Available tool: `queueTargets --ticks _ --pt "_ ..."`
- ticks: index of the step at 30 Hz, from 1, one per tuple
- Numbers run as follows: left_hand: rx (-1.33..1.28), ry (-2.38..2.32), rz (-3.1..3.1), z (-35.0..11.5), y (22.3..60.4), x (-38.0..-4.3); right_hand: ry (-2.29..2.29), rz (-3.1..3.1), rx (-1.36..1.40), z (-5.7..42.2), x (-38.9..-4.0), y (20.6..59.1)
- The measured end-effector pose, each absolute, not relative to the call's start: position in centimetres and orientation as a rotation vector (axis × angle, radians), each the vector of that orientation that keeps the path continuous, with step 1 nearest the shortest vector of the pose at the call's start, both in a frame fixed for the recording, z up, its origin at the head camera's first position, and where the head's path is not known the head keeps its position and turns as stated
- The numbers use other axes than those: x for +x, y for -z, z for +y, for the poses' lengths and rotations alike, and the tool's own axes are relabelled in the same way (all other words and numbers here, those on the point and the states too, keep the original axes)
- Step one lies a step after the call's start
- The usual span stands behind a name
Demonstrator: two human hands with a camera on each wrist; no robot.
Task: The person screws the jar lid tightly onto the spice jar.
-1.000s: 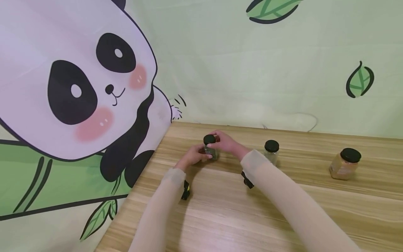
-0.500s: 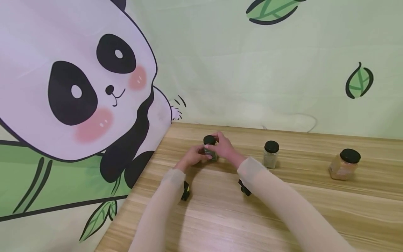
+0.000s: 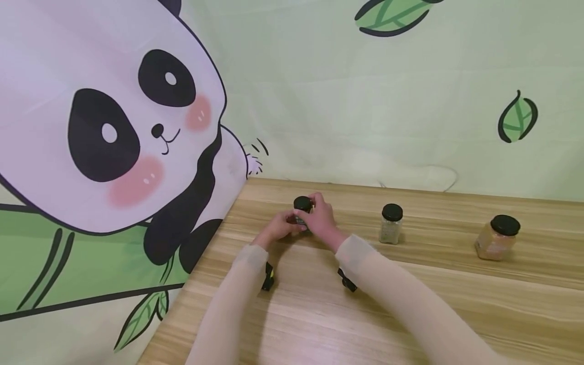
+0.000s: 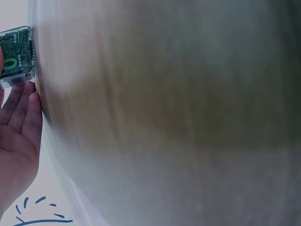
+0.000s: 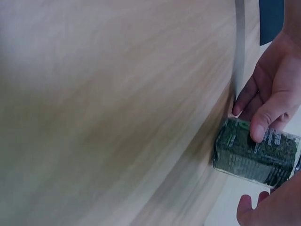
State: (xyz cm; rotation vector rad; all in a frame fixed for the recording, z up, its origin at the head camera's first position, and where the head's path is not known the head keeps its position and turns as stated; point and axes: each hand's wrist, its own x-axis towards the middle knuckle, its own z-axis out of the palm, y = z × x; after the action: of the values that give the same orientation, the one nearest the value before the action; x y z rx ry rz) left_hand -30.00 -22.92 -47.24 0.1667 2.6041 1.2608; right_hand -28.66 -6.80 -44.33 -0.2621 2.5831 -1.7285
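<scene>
A small squarish clear jar (image 3: 302, 203) with a black lid stands upright at the back left of the table; both hands are round it. In the right wrist view the jar (image 5: 254, 155) shows dark green flakes inside and printing on its side. My left hand (image 3: 277, 227) grips its lower part, the thumb (image 5: 259, 128) lying across one face. At the top my right hand (image 3: 322, 219) holds the jar around the lid, thumb in front and fingers behind. Only part of the right hand (image 5: 275, 205) appears in the right wrist view.
To the right stand two more black-lidded jars: a jar with pale contents (image 3: 390, 224) and a wider jar with orange-pink contents (image 3: 498, 238). A panda-printed cloth (image 3: 182, 152) hangs along the table's left side and back. Black wrist devices (image 3: 268, 277) sit beneath both sleeves.
My right hand has turned around the jar's top, its wrist and forearm swinging left. The left hand and the jar stay nearly in place.
</scene>
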Motion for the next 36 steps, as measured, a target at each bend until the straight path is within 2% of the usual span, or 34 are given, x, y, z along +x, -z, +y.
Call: queueTargets --ticks 22,27,36 --pt "0.115 -1.303 2.614 -23.4 48.1 -30.4 1.761 2.651 -0.075 -8.2 -28.4 45.0" --pt "0.135 -1.271 2.613 -23.3 48.0 -30.3 1.652 2.583 -0.164 -7.1 -28.8 44.4" --pt "0.112 -1.303 2.568 -23.1 47.7 -30.2 1.432 2.284 -0.521 -4.0 -31.5 42.2"
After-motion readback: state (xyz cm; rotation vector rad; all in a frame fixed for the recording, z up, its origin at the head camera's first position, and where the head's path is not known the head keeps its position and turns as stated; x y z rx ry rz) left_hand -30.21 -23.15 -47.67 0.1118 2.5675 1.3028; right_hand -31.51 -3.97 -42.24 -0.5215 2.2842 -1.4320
